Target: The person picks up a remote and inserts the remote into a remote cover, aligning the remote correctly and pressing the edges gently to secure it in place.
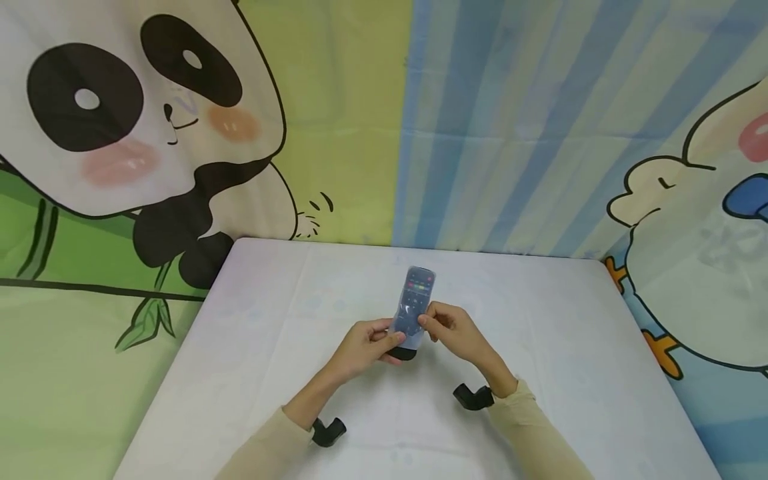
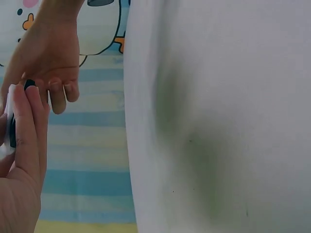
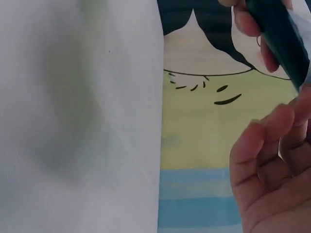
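- One dark, slim remote control (image 1: 411, 308) in a clear, bluish plastic sleeve (image 1: 414, 293) was held above the middle of the white-covered worktop (image 1: 270, 347), its button end pointing away from the person.
- The left hand (image 1: 363, 347) pinched the near left edge of the remote control; the right hand (image 1: 451, 331) pinched its right edge at about the same height. Both hands were clamped on it, close together, with only its width between them.
- Judged progress: the plastic sleeve covered most of the body, while the dark near end showed bare below it. The sleeve was therefore neither fully on nor fully off; whether it was going on or coming off could not be told.
- Count: one remote control, one plastic sleeve, two hands, one worktop.
- Count, continued: two black wrist-mounted cameras (image 1: 329, 431), one per forearm, and one cartoon-printed backdrop cloth (image 1: 336, 120) behind the worktop.
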The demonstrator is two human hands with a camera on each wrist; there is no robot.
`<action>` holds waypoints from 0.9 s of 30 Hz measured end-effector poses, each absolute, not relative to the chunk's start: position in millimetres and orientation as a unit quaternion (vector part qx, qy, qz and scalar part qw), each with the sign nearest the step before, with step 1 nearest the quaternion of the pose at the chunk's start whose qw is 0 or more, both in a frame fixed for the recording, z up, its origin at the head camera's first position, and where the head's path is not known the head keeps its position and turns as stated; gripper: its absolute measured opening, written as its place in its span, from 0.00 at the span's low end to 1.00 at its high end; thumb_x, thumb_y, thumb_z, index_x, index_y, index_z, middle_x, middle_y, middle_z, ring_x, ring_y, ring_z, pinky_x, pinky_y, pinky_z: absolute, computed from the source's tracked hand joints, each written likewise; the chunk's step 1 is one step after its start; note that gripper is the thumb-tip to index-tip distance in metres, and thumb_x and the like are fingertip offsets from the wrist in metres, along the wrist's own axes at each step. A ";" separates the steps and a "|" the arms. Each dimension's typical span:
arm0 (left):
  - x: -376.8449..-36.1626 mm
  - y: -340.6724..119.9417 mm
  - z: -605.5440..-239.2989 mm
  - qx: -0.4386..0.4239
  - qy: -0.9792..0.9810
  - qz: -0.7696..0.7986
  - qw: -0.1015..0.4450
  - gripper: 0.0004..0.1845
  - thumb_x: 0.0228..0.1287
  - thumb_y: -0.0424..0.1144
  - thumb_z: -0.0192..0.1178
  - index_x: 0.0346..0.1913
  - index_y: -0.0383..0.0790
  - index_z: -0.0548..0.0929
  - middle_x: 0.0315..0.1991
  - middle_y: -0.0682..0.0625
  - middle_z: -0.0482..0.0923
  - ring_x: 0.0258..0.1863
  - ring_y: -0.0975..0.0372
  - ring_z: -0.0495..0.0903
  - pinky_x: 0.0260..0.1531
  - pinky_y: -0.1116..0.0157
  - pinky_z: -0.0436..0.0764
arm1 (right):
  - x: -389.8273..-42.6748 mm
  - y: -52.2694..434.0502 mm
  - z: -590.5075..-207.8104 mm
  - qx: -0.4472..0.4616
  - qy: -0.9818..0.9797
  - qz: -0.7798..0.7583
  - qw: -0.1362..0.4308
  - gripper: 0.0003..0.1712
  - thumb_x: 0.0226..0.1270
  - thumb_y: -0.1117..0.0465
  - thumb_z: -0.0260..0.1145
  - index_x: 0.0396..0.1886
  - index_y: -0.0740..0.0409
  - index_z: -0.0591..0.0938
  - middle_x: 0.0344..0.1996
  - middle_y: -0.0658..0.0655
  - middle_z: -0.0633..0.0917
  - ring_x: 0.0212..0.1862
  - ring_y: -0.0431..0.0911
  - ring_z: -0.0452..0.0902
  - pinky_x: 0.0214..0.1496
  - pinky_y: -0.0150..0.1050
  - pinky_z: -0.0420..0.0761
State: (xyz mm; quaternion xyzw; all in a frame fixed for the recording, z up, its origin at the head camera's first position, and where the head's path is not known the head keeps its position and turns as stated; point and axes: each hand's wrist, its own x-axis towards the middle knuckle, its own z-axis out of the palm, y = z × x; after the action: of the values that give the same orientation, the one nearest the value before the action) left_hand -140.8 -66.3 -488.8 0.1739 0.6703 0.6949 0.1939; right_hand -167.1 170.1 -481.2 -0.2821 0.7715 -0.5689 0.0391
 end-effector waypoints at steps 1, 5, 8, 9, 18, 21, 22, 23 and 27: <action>-139.8 -65.4 -488.2 0.173 0.673 0.692 0.195 0.24 0.73 0.41 0.62 0.64 0.30 0.76 0.46 0.39 0.86 0.33 0.43 0.87 0.39 0.58 0.86 | -166.8 169.4 -477.2 -0.271 0.772 -0.574 0.044 0.14 0.77 0.71 0.56 0.27 0.59 0.74 0.18 0.62 0.74 0.19 0.52 0.67 0.22 0.37 0.67; -136.0 -62.2 -490.1 0.161 0.690 0.677 0.201 0.24 0.72 0.44 0.62 0.64 0.33 0.78 0.46 0.43 0.86 0.33 0.43 0.87 0.42 0.60 0.85 | -169.3 165.5 -478.5 -0.217 0.780 -0.586 0.037 0.12 0.80 0.65 0.54 0.36 0.65 0.79 0.18 0.62 0.74 0.20 0.48 0.67 0.23 0.39 0.70; -134.2 -62.0 -493.2 0.157 0.728 0.642 0.185 0.26 0.71 0.50 0.63 0.64 0.36 0.78 0.44 0.47 0.87 0.29 0.51 0.88 0.41 0.61 0.85 | -171.4 164.5 -486.7 -0.189 0.776 -0.601 0.032 0.12 0.81 0.60 0.55 0.42 0.64 0.81 0.17 0.54 0.73 0.19 0.45 0.67 0.21 0.38 0.70; -133.7 -62.4 -493.4 0.156 0.745 0.625 0.172 0.26 0.70 0.53 0.62 0.62 0.37 0.80 0.43 0.48 0.87 0.28 0.55 0.88 0.39 0.62 0.85 | -171.1 164.1 -487.1 -0.186 0.774 -0.604 0.032 0.13 0.81 0.59 0.55 0.42 0.64 0.81 0.17 0.53 0.72 0.19 0.42 0.66 0.20 0.36 0.69; -133.9 -66.2 -496.1 0.196 0.803 0.547 0.134 0.29 0.76 0.60 0.49 0.29 0.36 0.77 0.17 0.50 0.76 0.12 0.59 0.78 0.16 0.55 0.82 | -168.5 158.8 -486.8 -0.154 0.725 -0.670 0.040 0.17 0.81 0.56 0.55 0.47 0.68 0.79 0.14 0.51 0.68 0.16 0.38 0.60 0.16 0.31 0.61; -133.6 -66.2 -496.3 0.207 0.773 0.580 0.153 0.26 0.77 0.55 0.52 0.26 0.36 0.76 0.17 0.52 0.74 0.14 0.61 0.77 0.18 0.49 0.83 | -166.4 155.1 -485.0 -0.135 0.707 -0.692 0.047 0.19 0.81 0.55 0.55 0.50 0.69 0.78 0.14 0.51 0.67 0.16 0.38 0.59 0.16 0.30 0.61; -133.7 -66.0 -496.0 0.207 0.765 0.590 0.157 0.25 0.77 0.53 0.53 0.26 0.37 0.76 0.17 0.52 0.73 0.14 0.61 0.76 0.19 0.49 0.83 | -165.7 154.0 -484.1 -0.126 0.703 -0.698 0.044 0.19 0.81 0.54 0.55 0.49 0.70 0.78 0.14 0.51 0.67 0.16 0.38 0.59 0.16 0.31 0.62; -133.7 -65.6 -495.4 0.207 0.755 0.601 0.160 0.24 0.77 0.52 0.53 0.25 0.38 0.75 0.17 0.52 0.73 0.14 0.61 0.76 0.18 0.50 0.83 | -165.4 153.0 -482.9 -0.115 0.699 -0.705 0.041 0.19 0.81 0.54 0.55 0.47 0.70 0.78 0.14 0.51 0.67 0.16 0.39 0.59 0.16 0.31 0.62; -134.4 -62.6 -492.3 0.210 0.709 0.649 0.177 0.24 0.77 0.47 0.55 0.24 0.36 0.75 0.17 0.50 0.72 0.15 0.61 0.73 0.16 0.61 0.81 | -167.0 149.2 -476.2 -0.084 0.682 -0.726 0.002 0.20 0.80 0.53 0.56 0.34 0.68 0.75 0.14 0.52 0.66 0.15 0.40 0.58 0.16 0.31 0.60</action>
State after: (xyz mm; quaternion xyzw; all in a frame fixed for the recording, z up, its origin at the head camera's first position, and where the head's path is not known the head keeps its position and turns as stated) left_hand -134.4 -62.6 -492.3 0.2102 0.7092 0.6492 0.1774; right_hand -167.0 149.2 -476.2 -0.0842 0.6824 -0.7261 0.0020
